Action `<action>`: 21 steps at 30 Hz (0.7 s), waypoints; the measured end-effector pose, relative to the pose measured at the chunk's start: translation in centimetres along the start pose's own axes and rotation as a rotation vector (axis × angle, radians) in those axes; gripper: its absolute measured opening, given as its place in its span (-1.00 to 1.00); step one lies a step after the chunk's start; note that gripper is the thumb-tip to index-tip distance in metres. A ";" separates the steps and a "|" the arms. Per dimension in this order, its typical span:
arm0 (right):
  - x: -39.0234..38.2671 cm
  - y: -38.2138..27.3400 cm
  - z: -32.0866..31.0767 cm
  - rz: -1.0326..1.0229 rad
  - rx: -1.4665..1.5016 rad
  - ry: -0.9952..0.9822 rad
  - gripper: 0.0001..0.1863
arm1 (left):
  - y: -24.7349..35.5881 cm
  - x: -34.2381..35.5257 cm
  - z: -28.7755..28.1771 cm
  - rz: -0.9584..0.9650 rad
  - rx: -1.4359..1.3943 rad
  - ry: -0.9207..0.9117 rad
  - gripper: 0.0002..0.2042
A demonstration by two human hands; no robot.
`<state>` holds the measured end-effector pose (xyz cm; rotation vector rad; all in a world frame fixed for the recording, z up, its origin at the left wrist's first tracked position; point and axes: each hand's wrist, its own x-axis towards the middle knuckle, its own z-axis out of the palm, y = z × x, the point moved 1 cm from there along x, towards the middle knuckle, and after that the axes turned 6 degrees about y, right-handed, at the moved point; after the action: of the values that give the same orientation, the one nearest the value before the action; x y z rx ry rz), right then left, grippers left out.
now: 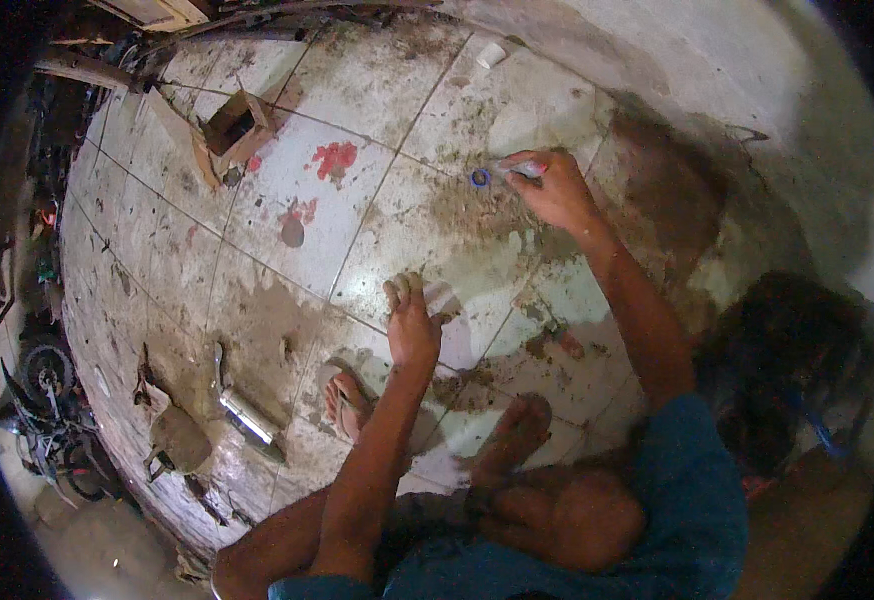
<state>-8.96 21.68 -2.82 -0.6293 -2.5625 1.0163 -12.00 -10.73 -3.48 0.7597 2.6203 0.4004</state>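
Observation:
My right hand (554, 188) is reached out to the far right of the tiled floor, its fingers closed around a small whitish tube (529, 168) with a bit of red on it. The tube's narrow end points left, toward a small blue ring (480, 177) that lies on the dirty tiles (437, 235). Nearer to me, my left hand (414, 322) hangs low over the floor in front of my feet. Its fingers are bent together, and whatever they may hold is hidden or too small to name.
An open cardboard box (237, 128) stands at the far left, and a white cup (491, 55) lies near the wall. A silver caulking gun (247, 415) rests left of my sandalled foot (343, 400). Bicycle parts (47, 375) crowd the left edge. Red stains mark the tiles.

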 end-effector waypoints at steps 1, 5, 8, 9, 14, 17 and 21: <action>-0.5 -0.4 -0.7 0.107 -0.006 0.093 -0.72 | 0.0 -0.2 -0.1 -0.004 0.020 -0.013 -0.15; -1.7 2.7 -2.4 0.414 -0.212 0.310 -0.73 | 0.4 0.5 0.3 0.016 0.046 -0.004 -0.14; -4.2 -2.8 0.6 0.278 -0.425 0.150 -0.72 | -1.0 0.2 1.0 -0.014 0.086 -0.004 -0.09; -4.8 -5.0 1.6 0.310 -0.189 0.107 -0.71 | -0.9 0.4 1.5 -0.014 0.095 -0.012 -0.07; -8.0 -6.9 4.6 0.246 0.263 0.405 -0.64 | -0.7 0.3 1.4 0.053 0.067 0.045 -0.09; -11.5 -2.6 -2.8 0.383 -0.224 0.518 -0.59 | -2.5 -0.1 1.7 0.067 0.067 0.099 -0.11; -17.6 0.1 -0.3 0.638 -0.449 0.279 -0.57 | 0.3 0.1 1.1 0.038 -0.053 0.103 -0.25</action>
<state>6.27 13.02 -4.81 -1.6524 -2.3781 0.4376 -11.51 -10.25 -4.35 0.7922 2.6820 0.5317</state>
